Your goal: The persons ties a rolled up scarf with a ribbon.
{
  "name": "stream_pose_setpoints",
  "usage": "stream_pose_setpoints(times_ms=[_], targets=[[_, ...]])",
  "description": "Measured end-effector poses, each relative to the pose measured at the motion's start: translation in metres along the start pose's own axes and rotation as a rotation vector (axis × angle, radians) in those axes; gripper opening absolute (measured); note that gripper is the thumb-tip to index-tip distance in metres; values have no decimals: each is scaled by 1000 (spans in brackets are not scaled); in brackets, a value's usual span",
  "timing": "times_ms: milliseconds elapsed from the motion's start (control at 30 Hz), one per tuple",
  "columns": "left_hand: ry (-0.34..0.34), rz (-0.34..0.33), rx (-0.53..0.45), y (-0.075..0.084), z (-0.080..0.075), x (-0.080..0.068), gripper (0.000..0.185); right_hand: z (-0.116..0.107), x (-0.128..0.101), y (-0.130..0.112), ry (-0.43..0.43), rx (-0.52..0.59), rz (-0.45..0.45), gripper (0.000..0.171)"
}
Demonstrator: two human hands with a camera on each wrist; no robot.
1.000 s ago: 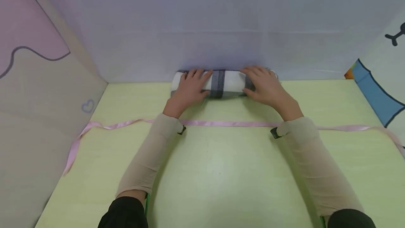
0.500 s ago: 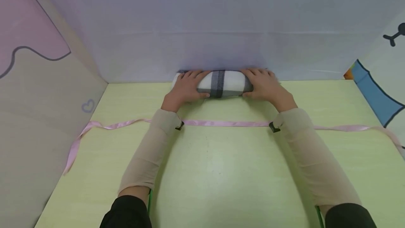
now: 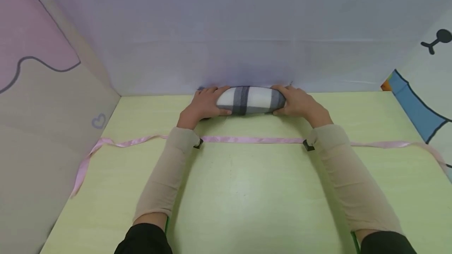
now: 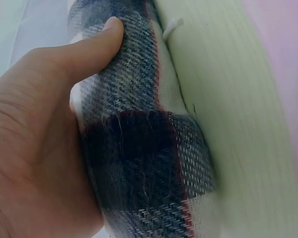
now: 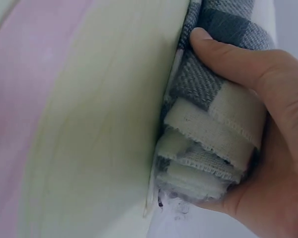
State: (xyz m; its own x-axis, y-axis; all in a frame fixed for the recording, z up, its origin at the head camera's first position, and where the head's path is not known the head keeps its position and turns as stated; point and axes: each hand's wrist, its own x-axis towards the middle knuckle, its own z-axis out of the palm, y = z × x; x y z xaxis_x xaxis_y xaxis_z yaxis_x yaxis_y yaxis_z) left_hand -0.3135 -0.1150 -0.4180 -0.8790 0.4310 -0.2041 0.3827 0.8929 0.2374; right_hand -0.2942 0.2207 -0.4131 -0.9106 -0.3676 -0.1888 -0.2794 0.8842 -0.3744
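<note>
A plaid woollen scarf (image 3: 259,99) in white, grey and navy is rolled into a thick bundle at the back of the table. My left hand (image 3: 202,107) grips its left end, thumb along the near side and fingers over the top. At the other end my right hand (image 3: 301,105) holds the roll the same way. Close up in the left wrist view, the thumb (image 4: 97,52) presses on the weave, beside a short white tassel (image 4: 174,28). Stacked cloth layers (image 5: 208,148) show at the end in the right wrist view. The fingertips behind the roll are hidden.
A pink satin ribbon (image 3: 247,140) lies across the pale yellow-green table (image 3: 240,191), passing under both forearms. Its left end hangs toward the table's left edge. A pale backdrop (image 3: 205,30) rises directly behind the scarf, with printed side panels at left and right.
Both hands have gone from lying spread over the top of the scarf to wrapping its ends. The roll has come slightly nearer, and the head view has tilted a little.
</note>
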Motion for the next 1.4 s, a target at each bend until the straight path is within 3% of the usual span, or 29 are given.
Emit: stream_pose_setpoints(times_ms=[233,367,633,867,1067,1400], targets=[[30,-48,-45,-11,6,-8,95,4,-6,0,7,52,-3,91],[47,-34,-86,-18,10,-11,95,6,-10,-2,7,74,-6,92],[50,-32,-293,-35,14,-14,97,8,-20,-9,6,98,-10,93],[43,16,-322,-33,5,-13,97,8,-25,-5,47,89,33,90],[46,-6,-331,-29,-4,-13,96,1,-22,-4,71,83,48,90],[76,-26,-422,-31,-6,-9,89,-4,-17,-1,68,85,56,89]])
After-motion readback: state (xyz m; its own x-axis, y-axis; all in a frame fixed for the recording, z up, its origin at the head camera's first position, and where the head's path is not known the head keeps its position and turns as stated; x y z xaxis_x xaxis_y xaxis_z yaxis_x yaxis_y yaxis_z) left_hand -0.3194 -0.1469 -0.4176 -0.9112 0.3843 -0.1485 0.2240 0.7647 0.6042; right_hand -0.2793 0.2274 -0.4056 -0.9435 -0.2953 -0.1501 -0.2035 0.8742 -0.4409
